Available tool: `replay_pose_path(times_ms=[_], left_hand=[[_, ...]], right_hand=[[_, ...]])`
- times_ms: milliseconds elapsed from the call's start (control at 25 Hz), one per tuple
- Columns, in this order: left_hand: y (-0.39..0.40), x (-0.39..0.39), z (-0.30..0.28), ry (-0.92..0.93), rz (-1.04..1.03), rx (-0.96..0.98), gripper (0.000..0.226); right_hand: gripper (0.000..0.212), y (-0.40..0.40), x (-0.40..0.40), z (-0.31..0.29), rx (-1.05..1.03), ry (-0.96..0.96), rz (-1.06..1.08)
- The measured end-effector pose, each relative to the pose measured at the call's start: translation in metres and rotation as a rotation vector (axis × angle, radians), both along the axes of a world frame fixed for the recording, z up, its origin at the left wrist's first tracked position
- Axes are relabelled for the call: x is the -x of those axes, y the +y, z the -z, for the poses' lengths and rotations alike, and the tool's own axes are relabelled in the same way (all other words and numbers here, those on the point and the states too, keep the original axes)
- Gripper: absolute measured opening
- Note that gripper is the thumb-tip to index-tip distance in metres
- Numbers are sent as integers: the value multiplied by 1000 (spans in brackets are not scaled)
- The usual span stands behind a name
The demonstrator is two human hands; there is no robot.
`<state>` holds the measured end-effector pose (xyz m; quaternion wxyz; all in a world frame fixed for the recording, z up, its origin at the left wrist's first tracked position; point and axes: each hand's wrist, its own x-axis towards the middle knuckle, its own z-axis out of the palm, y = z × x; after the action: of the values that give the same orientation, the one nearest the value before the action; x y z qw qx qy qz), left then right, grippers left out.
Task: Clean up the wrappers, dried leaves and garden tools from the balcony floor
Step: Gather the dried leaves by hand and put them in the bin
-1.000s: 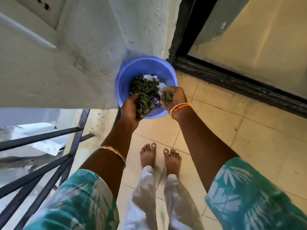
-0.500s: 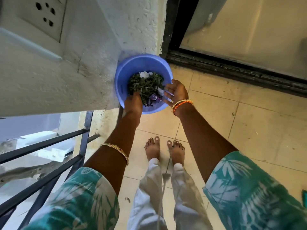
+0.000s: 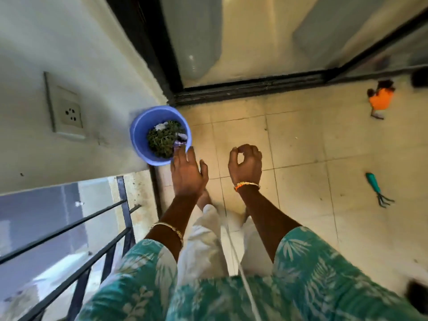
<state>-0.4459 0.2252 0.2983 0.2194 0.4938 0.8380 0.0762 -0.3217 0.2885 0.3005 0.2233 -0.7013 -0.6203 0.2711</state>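
Dried leaves heaped in the blue tub, with pale wrappers poking out among them; tub parked in the corner where the white wall meets the dark sliding-door track.

Left hand just beside the tub's near rim, fingers spread and relaxed, holding nothing. Right hand over the floor tiles, apart from the tub, fingers curled with thumb and forefinger closing into a ring; nothing visible in the pinch, though a crumb of leaf there cannot be ruled out.

Still lying on the floor: a teal hand rake, well off to the right of both hands. Long axis roughly toward and away from the person, handle at the far end, tines at the near end. Further off in the same direction, near the door track, an orange-and-dark object, too blurred to name.

Key relation for the coming move: everything left to collect lies to the right, and the right hand is plainly the nearer one; left hand on the wrong side, hard by the tub. Probably a turn and a step rightward, then a reach with the right hand aimed at the far, handle end rather than the tines. Railing close on the left.
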Motion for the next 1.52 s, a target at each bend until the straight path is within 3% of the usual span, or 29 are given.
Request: replay_pose_path(times_ms=[200,440,680,1080,1520], left_hand=[[-1,-100,-85,-10,489,59,63],[13,-239,-152,79,938,-77,64],[-23,-410,-192,83,1275,-104,66],[-46,-629,-201,27,1578,-101,67],[112,-845,-199,50,1811,-202,70]], right_hand=[[32,-44,-123,-62,-23,-233,28],[53,-83,-254,-136,49,-332,326],[62,-168,-380,-165,171,-352,622],[59,-219,-586,-179,182,-384,1003],[61,-90,-775,-178,209,-358,1195]])
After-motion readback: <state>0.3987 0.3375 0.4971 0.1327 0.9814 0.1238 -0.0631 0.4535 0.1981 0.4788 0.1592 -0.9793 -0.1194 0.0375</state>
